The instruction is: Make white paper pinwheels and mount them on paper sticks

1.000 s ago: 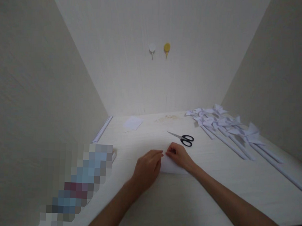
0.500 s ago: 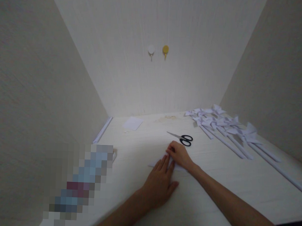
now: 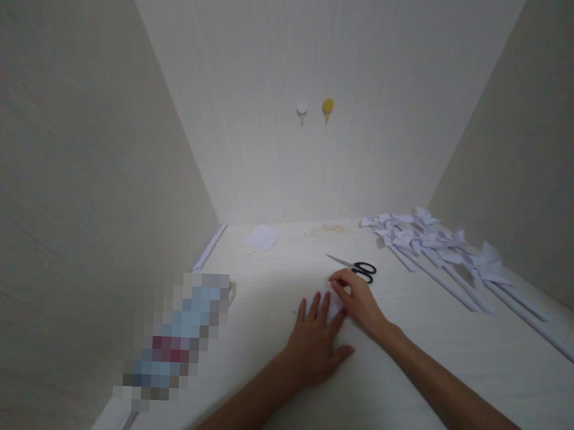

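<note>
Paper (image 3: 334,304), one piece, under spread left hand (image 3: 312,350); right hand (image 3: 360,300) pinching it; scissors (image 3: 357,267), one.

I am in a small craft corner, whether of a home or workshop I cannot tell; plain walls (image 3: 78,199) close in my pale tabletop (image 3: 275,268); a white hook (image 3: 302,108) and yellow hook (image 3: 328,106) hang ahead; scissors (image 3: 354,266) and paper pinwheels (image 3: 421,238) lie before me.
</note>
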Demonstrator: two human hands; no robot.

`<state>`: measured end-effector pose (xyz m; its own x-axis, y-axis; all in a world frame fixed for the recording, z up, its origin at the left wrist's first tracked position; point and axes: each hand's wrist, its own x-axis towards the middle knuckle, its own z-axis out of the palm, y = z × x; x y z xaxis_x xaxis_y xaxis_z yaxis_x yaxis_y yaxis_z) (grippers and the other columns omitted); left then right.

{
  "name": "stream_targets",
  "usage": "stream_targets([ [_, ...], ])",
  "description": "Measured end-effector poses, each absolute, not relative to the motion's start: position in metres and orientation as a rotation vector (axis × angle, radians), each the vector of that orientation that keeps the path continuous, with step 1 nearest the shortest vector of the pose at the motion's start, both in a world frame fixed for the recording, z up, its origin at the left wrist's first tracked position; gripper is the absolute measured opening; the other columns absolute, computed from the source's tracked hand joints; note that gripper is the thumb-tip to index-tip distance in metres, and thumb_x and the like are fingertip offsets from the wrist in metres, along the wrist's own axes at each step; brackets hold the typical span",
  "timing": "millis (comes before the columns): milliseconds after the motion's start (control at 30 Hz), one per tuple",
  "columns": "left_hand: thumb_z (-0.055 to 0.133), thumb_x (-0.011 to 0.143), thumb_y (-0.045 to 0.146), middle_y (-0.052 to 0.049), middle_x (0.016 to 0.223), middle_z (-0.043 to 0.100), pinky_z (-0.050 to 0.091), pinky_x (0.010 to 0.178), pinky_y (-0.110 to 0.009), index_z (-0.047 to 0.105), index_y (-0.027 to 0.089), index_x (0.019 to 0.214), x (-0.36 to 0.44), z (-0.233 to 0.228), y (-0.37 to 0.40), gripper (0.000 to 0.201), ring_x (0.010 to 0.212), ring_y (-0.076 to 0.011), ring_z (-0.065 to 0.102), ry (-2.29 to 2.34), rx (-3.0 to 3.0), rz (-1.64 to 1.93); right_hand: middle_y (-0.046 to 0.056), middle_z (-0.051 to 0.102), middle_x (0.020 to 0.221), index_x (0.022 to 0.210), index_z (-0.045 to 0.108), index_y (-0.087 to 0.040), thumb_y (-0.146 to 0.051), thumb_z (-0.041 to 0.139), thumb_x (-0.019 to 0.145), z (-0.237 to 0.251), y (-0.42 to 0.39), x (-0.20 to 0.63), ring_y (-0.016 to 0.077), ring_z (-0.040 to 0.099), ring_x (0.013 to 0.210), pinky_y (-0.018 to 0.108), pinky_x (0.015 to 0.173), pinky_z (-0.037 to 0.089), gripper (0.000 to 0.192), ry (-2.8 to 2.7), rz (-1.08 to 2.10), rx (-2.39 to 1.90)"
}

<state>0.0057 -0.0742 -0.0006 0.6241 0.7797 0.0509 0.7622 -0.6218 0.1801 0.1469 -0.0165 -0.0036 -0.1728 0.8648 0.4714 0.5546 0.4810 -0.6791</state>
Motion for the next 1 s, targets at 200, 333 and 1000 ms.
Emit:
stream_targets([
  [200,0.022,0.078,0.046,-0.013,0.136,0.016,0.006,0.096,-0.051,0.014,0.016,0.130,0.016,-0.013,-0.055,0.060,0.123,-0.0301,0.003,1.426,2.727,0.217,0.011,0.046,0.117,0.112,0.042,-0.016,-0.028,0.042,0.077,-0.015,-0.042,0.137,0.0211,0.041,0.109,0.039,0.092,0.032,0.038,-1.983,0.535,-1.206],
  [333,0.023,0.078,0.037,-0.013,0.137,0.010,0.006,0.098,-0.048,0.006,0.010,0.130,0.018,-0.018,-0.054,0.061,0.124,-0.0284,0.001,1.488,2.741,0.239,0.014,0.027,0.131,0.124,0.027,-0.013,-0.035,0.035,0.080,-0.028,-0.046,0.133,0.0210,0.024,0.120,0.040,0.098,0.023,0.050,-2.077,0.502,-1.247],
  [1000,0.028,0.078,0.036,-0.018,0.130,0.028,0.023,0.096,-0.040,0.030,0.001,0.122,-0.016,-0.011,-0.074,0.056,0.121,-0.0234,0.022,1.883,2.606,0.357,0.017,0.025,0.131,0.122,0.034,-0.008,-0.044,0.029,0.081,-0.017,-0.056,0.126,0.0231,0.020,0.122,0.040,0.096,0.024,0.055,-2.418,0.106,-1.366],
])
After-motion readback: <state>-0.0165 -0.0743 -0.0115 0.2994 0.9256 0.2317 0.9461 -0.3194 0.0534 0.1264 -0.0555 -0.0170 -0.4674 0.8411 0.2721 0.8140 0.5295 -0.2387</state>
